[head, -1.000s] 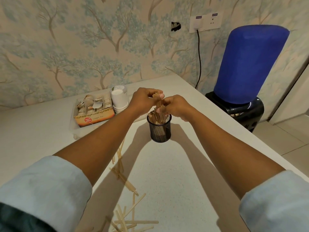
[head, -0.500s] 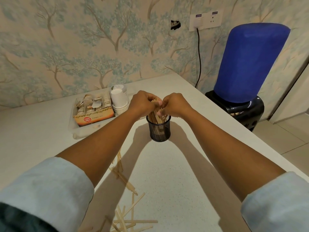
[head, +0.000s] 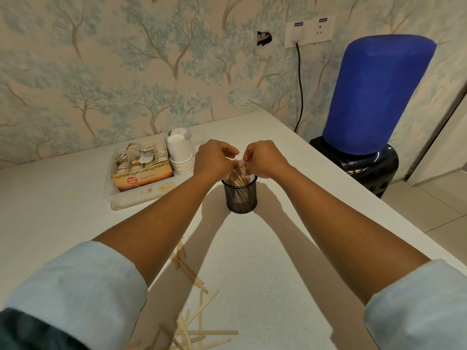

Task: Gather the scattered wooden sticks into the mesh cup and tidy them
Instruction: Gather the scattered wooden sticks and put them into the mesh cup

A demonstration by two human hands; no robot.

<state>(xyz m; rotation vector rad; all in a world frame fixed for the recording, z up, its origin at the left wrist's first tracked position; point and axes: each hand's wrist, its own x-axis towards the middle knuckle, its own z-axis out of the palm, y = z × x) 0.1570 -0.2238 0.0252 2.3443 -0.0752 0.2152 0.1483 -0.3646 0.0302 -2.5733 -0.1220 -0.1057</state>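
Head view: a black mesh cup [head: 241, 195] is seen standing upright on the white bench [head: 290, 261], with a bundle of wooden sticks [head: 237, 178] held inside it, their tops leaning above the rim. Both hands are held together directly over the cup. The left hand [head: 214, 159] is curled, its fingers bent down around the tops of the sticks in the cup; the right hand [head: 262, 157] is likewise curled, with its fingertips pinched at the stick tops, though exactly which sticks are gripped cannot be told. Nearer the camera, scattered sticks [head: 199, 322] are left lying flat on the bench, crossing one another, partly hidden under the left forearm and its light sleeve [head: 83, 286]. Just left of the cup, a clear tray [head: 131, 198] is seen, in which a tea box [head: 144, 178] filled with sachets and a stack of white paper cups [head: 180, 154] are kept. Beyond the bench's right edge, a water dispenser with a blue cover [head: 376, 97] is set on the floor, and a black cable [head: 300, 87] is plugged into a wall socket [head: 309, 31].
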